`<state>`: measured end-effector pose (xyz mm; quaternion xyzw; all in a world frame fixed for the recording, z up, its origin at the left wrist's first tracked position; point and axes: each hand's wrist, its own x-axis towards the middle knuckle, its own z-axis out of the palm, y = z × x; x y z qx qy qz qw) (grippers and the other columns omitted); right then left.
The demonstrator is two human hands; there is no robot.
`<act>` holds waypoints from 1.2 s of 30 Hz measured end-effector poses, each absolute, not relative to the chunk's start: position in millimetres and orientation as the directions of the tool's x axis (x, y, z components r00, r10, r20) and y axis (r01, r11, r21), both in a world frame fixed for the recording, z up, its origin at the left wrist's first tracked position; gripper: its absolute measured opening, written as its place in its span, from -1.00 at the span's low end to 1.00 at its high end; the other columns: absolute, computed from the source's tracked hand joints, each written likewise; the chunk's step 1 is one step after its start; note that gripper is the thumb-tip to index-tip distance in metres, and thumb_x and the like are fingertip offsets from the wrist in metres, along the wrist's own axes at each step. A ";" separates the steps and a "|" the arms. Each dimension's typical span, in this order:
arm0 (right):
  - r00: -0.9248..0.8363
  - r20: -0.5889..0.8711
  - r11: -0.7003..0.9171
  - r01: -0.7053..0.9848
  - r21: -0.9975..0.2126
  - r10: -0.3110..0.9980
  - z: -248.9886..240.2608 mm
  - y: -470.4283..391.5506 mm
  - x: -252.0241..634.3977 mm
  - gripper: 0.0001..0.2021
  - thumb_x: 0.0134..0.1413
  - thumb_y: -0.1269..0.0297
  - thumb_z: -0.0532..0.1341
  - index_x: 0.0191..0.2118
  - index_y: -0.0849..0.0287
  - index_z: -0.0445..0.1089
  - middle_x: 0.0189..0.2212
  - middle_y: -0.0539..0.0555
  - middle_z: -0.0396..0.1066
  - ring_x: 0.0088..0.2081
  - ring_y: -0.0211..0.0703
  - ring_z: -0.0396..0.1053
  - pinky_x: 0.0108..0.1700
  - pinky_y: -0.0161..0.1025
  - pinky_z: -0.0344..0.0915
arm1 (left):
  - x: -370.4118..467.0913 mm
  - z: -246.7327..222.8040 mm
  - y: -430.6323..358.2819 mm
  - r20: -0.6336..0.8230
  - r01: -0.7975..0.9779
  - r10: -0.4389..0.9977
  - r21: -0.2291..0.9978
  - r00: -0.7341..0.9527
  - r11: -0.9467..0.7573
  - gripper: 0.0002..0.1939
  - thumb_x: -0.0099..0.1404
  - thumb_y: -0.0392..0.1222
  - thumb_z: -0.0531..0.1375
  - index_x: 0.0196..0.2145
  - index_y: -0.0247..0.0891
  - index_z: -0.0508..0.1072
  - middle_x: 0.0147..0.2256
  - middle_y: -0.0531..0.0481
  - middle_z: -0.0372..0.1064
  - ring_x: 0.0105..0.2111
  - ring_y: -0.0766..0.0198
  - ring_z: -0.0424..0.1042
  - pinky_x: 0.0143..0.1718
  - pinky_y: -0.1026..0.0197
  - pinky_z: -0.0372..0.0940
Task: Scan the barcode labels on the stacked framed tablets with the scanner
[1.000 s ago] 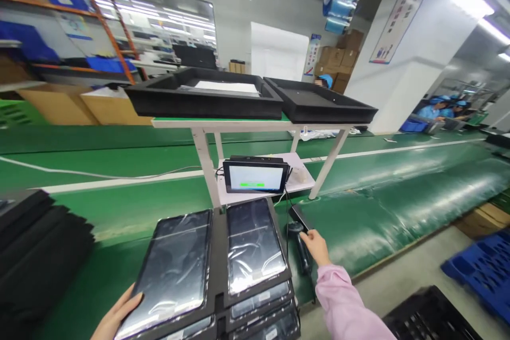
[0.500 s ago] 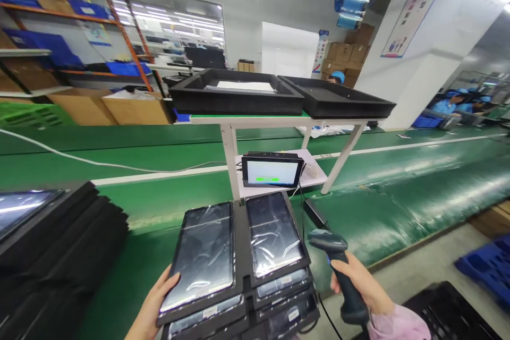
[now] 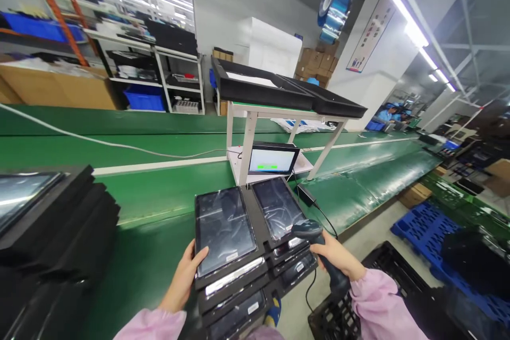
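My right hand [image 3: 332, 255] is wrapped round the grip of a dark handheld scanner [image 3: 306, 229], whose head overlaps the lower edge of the right-hand tablet [image 3: 277, 207]. The left-hand tablet [image 3: 225, 228] lies beside it, both film-covered and set in a black foam tray [image 3: 251, 207] on top of several stacked trays. My left hand [image 3: 189, 271] holds the left edge of the top tray, thumb over the tablet's corner, fingers partly hidden. Behind the stack, a small monitor [image 3: 273, 160] shows a white screen with a green bar.
Black foam trays with a tablet on top [image 3: 51, 223] are piled at the left. A white stand [image 3: 247, 143] carries two foam trays above the monitor. A black crate [image 3: 338, 319] and blue pallet [image 3: 422, 244] lie low at the right. Distant people sit at the back right.
The camera view has turned to the right. The scanner in my right hand has moved left, over the right-hand tablet's lower edge. My left hand still holds the tray's left side.
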<state>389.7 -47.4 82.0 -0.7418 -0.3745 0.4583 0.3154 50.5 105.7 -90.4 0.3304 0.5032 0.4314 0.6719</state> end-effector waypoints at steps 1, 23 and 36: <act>0.315 -0.444 -0.527 0.269 -0.806 0.839 85.2 -47.7 388.4 -0.48 -0.22 0.16 0.13 -0.05 0.19 0.07 -0.82 -0.17 0.18 -0.74 -0.23 0.14 -0.73 -0.38 0.12 | 50.4 -93.0 106.4 -0.388 -0.245 0.913 0.880 0.122 0.407 -0.18 -0.10 0.14 0.37 0.08 -0.19 0.28 0.08 -0.15 0.32 -0.03 0.05 0.40 -0.08 0.15 0.33; 0.121 -0.543 -0.556 0.139 -0.819 0.831 62.0 -31.8 230.1 -0.49 -0.25 0.12 0.17 -0.11 0.18 0.10 -0.78 -0.16 0.22 -0.76 -0.24 0.19 -0.76 -0.40 0.12 | 55.0 -93.9 109.8 -0.248 -0.326 0.954 0.899 0.168 0.291 -0.23 -0.01 0.02 0.36 0.09 -0.32 0.23 0.09 -0.28 0.30 0.00 0.01 0.36 0.02 0.07 0.25; 0.142 -0.499 -0.515 0.120 -0.849 0.855 58.4 -47.7 227.5 -0.53 -0.20 0.16 0.17 -0.11 0.17 0.09 -0.73 -0.14 0.26 -0.73 -0.25 0.22 -0.73 -0.40 0.14 | 53.7 -87.5 108.8 -0.266 -0.283 0.944 0.906 0.194 0.314 -0.31 0.10 -0.06 0.30 0.13 -0.31 0.19 0.09 -0.28 0.29 0.02 0.04 0.35 0.03 0.09 0.24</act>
